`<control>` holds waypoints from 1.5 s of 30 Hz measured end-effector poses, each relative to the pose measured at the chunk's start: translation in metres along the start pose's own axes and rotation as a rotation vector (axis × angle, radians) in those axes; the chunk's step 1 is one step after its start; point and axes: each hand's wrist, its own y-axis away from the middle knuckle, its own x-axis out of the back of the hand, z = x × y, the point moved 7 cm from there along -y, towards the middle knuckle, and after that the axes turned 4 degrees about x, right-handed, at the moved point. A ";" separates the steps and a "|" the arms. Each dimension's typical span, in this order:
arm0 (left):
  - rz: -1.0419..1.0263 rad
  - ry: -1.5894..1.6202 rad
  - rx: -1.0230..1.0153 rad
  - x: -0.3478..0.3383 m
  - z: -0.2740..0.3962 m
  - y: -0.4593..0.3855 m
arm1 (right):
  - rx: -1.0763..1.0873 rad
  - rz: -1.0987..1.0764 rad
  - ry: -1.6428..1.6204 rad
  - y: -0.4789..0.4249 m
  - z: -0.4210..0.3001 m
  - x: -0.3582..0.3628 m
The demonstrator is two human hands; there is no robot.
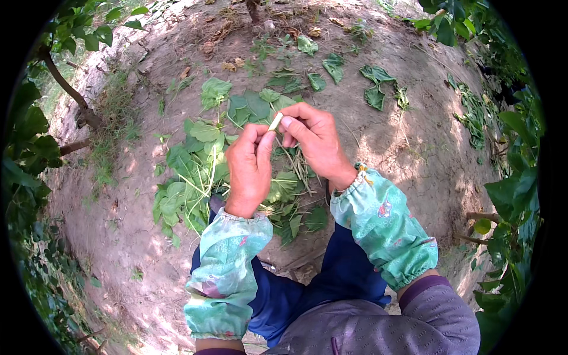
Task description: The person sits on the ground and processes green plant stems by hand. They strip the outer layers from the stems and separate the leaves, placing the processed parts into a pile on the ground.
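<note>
Between my two hands, in the middle of the head view, is a short pale-green piece, perhaps a cut stem (275,122). My left hand (249,166) pinches its lower end between thumb and forefinger. The thumb and forefinger of my right hand (314,135) hold its upper end. Below my hands, a pile of green leaves with long pale stalks (195,171) lies on the ground. More leaves and thin stalks (286,186) show between my wrists. Green patterned sleeve covers sit on both forearms.
Bare soil (146,186) surrounds the pile. Loose leaves (333,66) are scattered ahead, with a wilted heap (472,115) at the right. A leafy trunk (73,93) stands at left, and dense foliage (517,195) lines the right side. A thin trunk (253,11) rises at the top.
</note>
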 end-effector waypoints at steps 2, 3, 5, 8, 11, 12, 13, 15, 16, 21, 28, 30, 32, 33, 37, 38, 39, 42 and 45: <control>0.029 -0.015 -0.004 0.004 -0.002 -0.001 | -0.004 -0.010 -0.009 -0.002 0.000 0.000; 0.034 -0.018 -0.040 0.001 0.002 0.000 | -0.007 -0.017 -0.019 -0.002 0.001 0.003; 0.058 -0.101 -0.076 0.003 0.001 0.004 | -0.027 -0.012 0.006 -0.003 0.004 0.002; 0.076 -0.047 -0.106 -0.002 0.008 0.005 | -0.047 0.005 -0.037 -0.003 0.003 0.007; 0.087 -0.031 -0.111 0.008 0.012 0.010 | -0.113 0.004 -0.117 -0.001 0.005 -0.005; 0.099 -0.011 -0.130 0.007 0.015 0.009 | -0.126 -0.009 -0.162 -0.003 0.006 -0.004; 0.108 0.010 -0.149 0.007 0.019 0.009 | -0.139 -0.020 -0.206 -0.003 0.007 -0.003; 0.116 0.044 -0.187 0.008 0.027 0.012 | -0.205 -0.026 -0.259 0.002 0.015 -0.005; 0.127 0.041 -0.199 0.010 0.030 0.011 | -0.233 -0.010 -0.289 0.003 0.016 -0.009; 0.153 -0.030 -0.217 0.014 0.031 0.003 | -0.234 -0.030 -0.123 0.002 0.023 -0.003; 0.600 0.453 -0.040 0.118 0.003 -0.014 | -0.155 0.022 0.287 -0.002 0.017 0.013; 0.608 0.561 -0.061 0.126 -0.002 -0.015 | -0.188 0.007 0.288 -0.002 0.013 0.008; 0.643 0.539 -0.125 0.130 0.004 -0.013 | -0.095 -0.049 0.442 -0.002 0.014 0.001; 0.658 0.513 -0.159 0.132 0.008 -0.012 | -0.048 -0.075 0.518 -0.001 0.012 -0.005; 0.670 0.394 -0.206 0.134 0.019 -0.006 | -0.076 -0.163 0.799 0.001 0.018 -0.020; 0.665 0.350 -0.199 0.129 0.023 -0.003 | -0.071 -0.171 0.844 0.000 0.023 -0.019; 0.724 0.392 -0.222 0.138 0.028 -0.002 | -0.084 -0.140 0.933 -0.003 0.024 -0.009; 0.934 0.506 -0.241 0.195 0.026 0.009 | -0.149 -0.084 1.034 -0.004 0.038 0.023; 0.796 0.387 -0.091 0.190 0.019 0.008 | -0.114 -0.157 0.987 -0.002 0.045 0.029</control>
